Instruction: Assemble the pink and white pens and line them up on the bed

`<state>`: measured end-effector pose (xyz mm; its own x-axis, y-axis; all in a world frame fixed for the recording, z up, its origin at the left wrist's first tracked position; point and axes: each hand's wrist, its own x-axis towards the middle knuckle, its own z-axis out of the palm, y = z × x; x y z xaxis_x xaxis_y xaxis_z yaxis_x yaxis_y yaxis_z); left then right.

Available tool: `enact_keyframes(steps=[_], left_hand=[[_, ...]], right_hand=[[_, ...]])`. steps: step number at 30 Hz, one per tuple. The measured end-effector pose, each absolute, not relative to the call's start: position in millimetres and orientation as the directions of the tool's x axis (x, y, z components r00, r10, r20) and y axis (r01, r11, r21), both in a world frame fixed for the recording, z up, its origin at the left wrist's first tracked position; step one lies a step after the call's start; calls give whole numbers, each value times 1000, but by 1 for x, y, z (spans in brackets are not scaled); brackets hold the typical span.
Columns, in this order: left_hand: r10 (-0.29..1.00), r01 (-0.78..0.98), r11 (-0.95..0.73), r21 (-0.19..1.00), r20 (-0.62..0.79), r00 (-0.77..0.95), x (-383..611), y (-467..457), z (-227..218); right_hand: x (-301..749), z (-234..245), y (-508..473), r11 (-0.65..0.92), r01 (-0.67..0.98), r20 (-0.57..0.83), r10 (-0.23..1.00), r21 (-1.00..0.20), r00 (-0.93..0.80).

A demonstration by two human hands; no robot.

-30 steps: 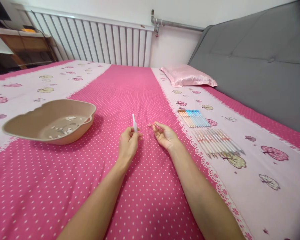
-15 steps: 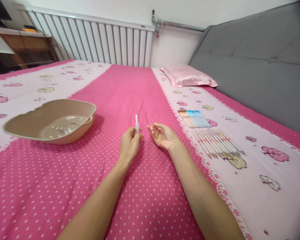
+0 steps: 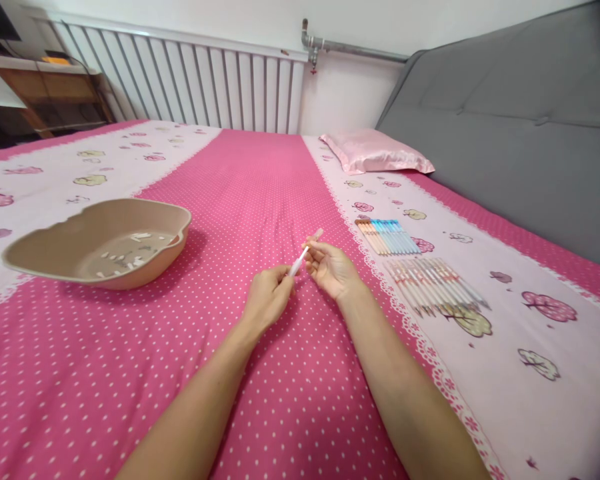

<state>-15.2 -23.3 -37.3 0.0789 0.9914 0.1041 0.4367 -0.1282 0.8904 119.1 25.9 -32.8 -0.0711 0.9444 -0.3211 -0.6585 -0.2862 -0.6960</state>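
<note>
My left hand (image 3: 271, 292) is closed around a slim white pen (image 3: 298, 261), thumb on top, with the pen tilted up and to the right. Its narrow end reaches the fingertips of my right hand (image 3: 332, 268). Between that hand's thumb and index finger is a small translucent pen cap (image 3: 319, 234), angled the same way. The pen's tip and the cap's near end lie close together; whether they touch I cannot tell. The other fingers of my right hand are curled, palm partly up.
On the left stands a beige basin (image 3: 95, 280) with several small white pieces inside. To the right lie a row of brown-to-blue pens (image 3: 387, 237) and a row of clear, pale pens (image 3: 435, 285). A pink pillow (image 3: 377, 152) rests near the grey headboard (image 3: 510, 100).
The pen in my left hand has gone from upright to tilted right, and that hand has moved right toward my right hand. The cap now points up and to the right.
</note>
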Motion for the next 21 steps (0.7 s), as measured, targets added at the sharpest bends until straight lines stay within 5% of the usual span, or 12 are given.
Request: enact_keyframes(steps=[21], left_hand=[[988,375,-153,914,137,69,-16,-20,-42]], right_hand=[[113,-38,20,-151,-392,-105,985,-907,-136]])
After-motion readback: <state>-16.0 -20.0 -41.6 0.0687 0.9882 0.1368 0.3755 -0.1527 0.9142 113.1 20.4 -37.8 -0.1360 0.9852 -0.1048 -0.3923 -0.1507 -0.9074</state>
